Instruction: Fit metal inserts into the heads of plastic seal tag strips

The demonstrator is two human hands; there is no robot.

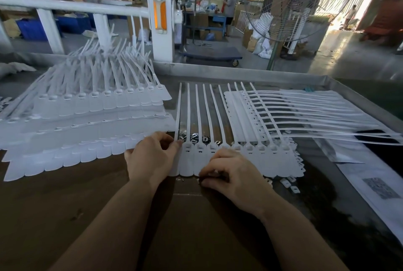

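A joined row of white plastic seal tag strips (266, 157) lies flat in front of me, tails pointing away. My left hand (150, 157) rests on the row's left end, its curled fingertips pinching the leftmost strip at its head. My right hand (229, 174) lies over the tags' near edge with fingers curled, thumb and fingertips pressed together at the edge; what they hold is hidden. Small metal inserts (196, 137) lie scattered behind the heads, between the tails. More inserts (290, 183) lie at the row's near right corner.
A tall stack of strip rows (87, 118) sits at the left. Another spread of rows (305, 115) lies at the right, tails pointing right. Printed papers (379, 187) lie at the far right. Brown cardboard (109, 216) covers the near table. A raised metal rim (239, 72) bounds the back.
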